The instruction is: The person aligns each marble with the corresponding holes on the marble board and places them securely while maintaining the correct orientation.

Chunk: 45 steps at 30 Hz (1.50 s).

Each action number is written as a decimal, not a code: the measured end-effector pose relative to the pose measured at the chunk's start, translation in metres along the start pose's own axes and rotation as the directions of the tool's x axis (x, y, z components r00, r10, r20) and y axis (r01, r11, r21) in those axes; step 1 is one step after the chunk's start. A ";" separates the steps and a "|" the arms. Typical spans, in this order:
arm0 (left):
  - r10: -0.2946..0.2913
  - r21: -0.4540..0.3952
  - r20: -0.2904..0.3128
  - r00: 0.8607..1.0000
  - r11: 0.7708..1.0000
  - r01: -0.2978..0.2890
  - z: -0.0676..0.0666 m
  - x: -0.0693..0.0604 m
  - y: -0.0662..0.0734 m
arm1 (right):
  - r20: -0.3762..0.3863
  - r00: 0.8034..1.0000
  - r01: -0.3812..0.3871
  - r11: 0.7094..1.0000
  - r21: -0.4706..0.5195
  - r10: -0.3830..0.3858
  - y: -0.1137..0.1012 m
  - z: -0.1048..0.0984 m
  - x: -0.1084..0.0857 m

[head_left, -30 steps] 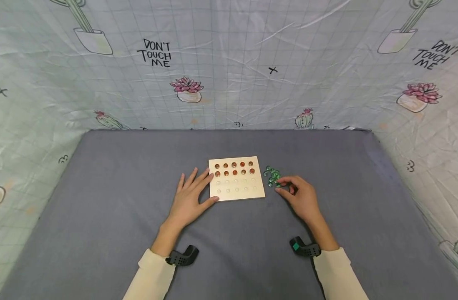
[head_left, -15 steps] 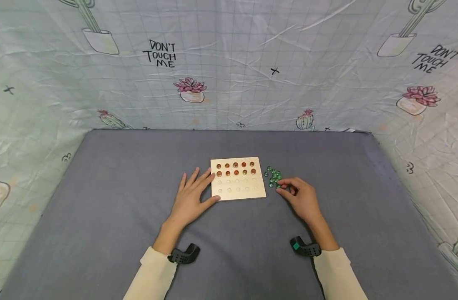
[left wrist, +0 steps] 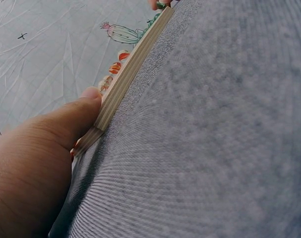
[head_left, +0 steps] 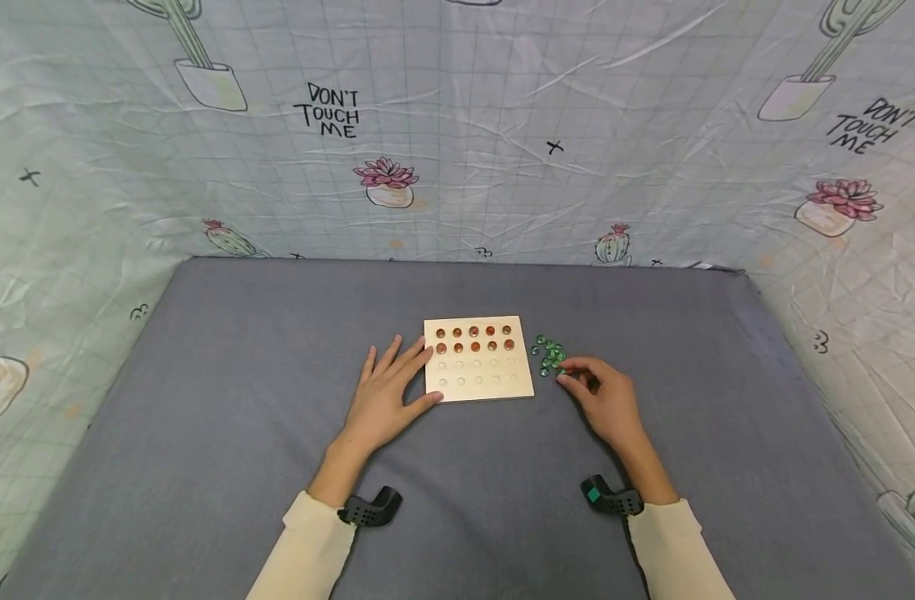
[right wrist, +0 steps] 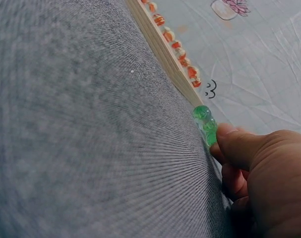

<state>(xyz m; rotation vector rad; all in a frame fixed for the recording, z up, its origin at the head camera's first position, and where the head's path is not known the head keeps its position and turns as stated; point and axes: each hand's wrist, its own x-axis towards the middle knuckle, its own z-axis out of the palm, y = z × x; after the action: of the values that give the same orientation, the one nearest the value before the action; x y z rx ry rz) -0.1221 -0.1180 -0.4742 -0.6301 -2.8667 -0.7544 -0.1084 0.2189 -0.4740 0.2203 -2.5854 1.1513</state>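
Note:
A pale wooden board (head_left: 487, 372) lies on the grey cloth, with two far rows of orange-marked glass marbles (head_left: 476, 347) in its hollows. The two near rows of hollows hold none. My left hand (head_left: 382, 400) rests at the board's left edge, fingers spread and thumb at the near corner. In the left wrist view the thumb (left wrist: 76, 114) touches the board's edge. Right of the board lies a loose cluster of green glass marbles (head_left: 553, 354). At its near side my right hand (head_left: 606, 400) pinches a green marble between thumb and index finger; the fingertips partly hide it.
Grey cloth (head_left: 240, 400) covers the table around the board. A patterned curtain (head_left: 487, 192) with printed cacti stands behind the table and along both sides. A black wrist camera (head_left: 371, 507) sits on each forearm.
The head view has shifted slightly, so everything sits a little further right. Both hands keep nearly the same places against the board and the green marbles.

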 end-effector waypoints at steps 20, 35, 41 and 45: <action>0.005 -0.001 -0.014 1.000 1.000 -0.005 -0.002 0.000 0.000 | -0.048 0.999 -0.023 0.998 0.057 0.026 -0.018 -0.002 0.003; 0.016 -0.010 -0.001 1.000 1.000 -0.016 -0.001 -0.001 0.000 | 0.023 0.998 0.054 0.995 0.089 -0.056 -0.038 0.012 0.012; 0.014 0.000 -0.006 1.000 1.000 -0.014 0.000 -0.002 -0.002 | 0.024 0.996 0.086 0.990 0.114 -0.089 -0.043 0.021 0.015; 0.011 0.005 -0.009 1.000 1.000 -0.011 0.000 -0.001 -0.002 | 0.024 0.995 0.091 0.989 0.112 -0.094 -0.048 0.027 0.019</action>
<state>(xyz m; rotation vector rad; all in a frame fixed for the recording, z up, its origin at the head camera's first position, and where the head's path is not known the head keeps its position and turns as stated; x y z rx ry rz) -0.1223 -0.1195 -0.4754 -0.6405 -2.8538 -0.7462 -0.1198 0.1665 -0.4504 0.3806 -2.5095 1.2684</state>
